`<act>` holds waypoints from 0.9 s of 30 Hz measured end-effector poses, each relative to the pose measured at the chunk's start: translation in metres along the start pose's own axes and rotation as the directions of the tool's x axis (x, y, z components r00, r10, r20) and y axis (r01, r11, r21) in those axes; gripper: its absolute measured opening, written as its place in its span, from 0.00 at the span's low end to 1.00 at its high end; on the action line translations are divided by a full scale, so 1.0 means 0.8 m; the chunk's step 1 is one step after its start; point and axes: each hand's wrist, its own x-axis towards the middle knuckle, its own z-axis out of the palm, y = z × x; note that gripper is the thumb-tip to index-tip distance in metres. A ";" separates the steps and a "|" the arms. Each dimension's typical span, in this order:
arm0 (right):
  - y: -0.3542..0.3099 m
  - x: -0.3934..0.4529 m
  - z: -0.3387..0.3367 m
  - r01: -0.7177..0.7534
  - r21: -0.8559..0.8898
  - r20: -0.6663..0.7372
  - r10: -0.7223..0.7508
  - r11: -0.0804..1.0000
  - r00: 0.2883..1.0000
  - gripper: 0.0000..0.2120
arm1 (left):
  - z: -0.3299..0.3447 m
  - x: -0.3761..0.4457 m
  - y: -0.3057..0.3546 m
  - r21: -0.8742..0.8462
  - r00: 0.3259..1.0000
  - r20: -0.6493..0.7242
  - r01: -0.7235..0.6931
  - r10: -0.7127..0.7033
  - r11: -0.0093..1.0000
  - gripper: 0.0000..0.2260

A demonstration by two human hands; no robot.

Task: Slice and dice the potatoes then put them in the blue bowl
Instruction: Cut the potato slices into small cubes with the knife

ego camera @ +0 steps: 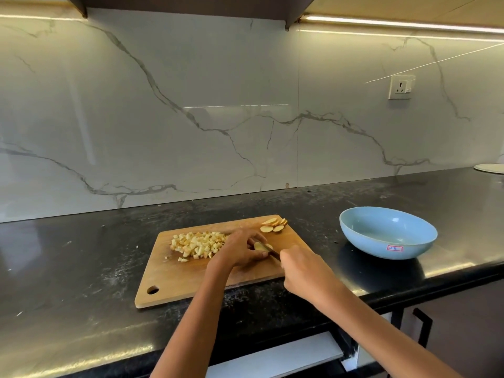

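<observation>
A wooden cutting board (174,279) lies on the black counter. A heap of diced potato (197,244) sits on its left half, and a few potato slices (273,225) lie at its far right corner. My left hand (240,248) holds down a potato piece (261,246) in the middle of the board. My right hand (305,268) grips a knife (273,252) whose blade cuts into that piece. The blue bowl (387,236) stands to the right of the board and holds nothing.
The black counter (81,268) runs along a marble wall with a wall socket (400,87) at the upper right. A white plate (489,167) lies at the far right edge. Dark cabinet doors with a handle (422,327) sit below the counter.
</observation>
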 end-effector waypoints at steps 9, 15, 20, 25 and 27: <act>0.025 -0.027 -0.035 0.003 -0.058 0.054 0.000 0.998 0.999 0.15 | -0.002 -0.003 0.003 -0.001 1.000 0.006 -0.014 0.014 1.000 0.12; 0.017 -0.012 -0.045 0.029 -0.016 -0.100 -0.030 0.999 0.995 0.09 | -0.003 -0.009 0.001 -0.054 1.000 -0.015 0.027 -0.028 0.998 0.29; 0.007 0.010 -0.020 0.021 0.058 -0.126 -0.014 0.998 0.992 0.09 | -0.004 -0.010 0.002 -0.094 0.996 -0.061 0.055 -0.061 0.994 0.34; 0.003 0.016 -0.006 0.016 0.079 -0.119 -0.006 0.997 0.993 0.08 | -0.003 -0.009 0.005 -0.109 0.994 -0.080 0.064 -0.073 0.992 0.34; 0.001 0.018 -0.003 0.010 0.068 -0.115 -0.002 0.998 0.993 0.08 | -0.004 -0.009 0.005 -0.119 0.994 -0.082 0.066 -0.076 0.991 0.34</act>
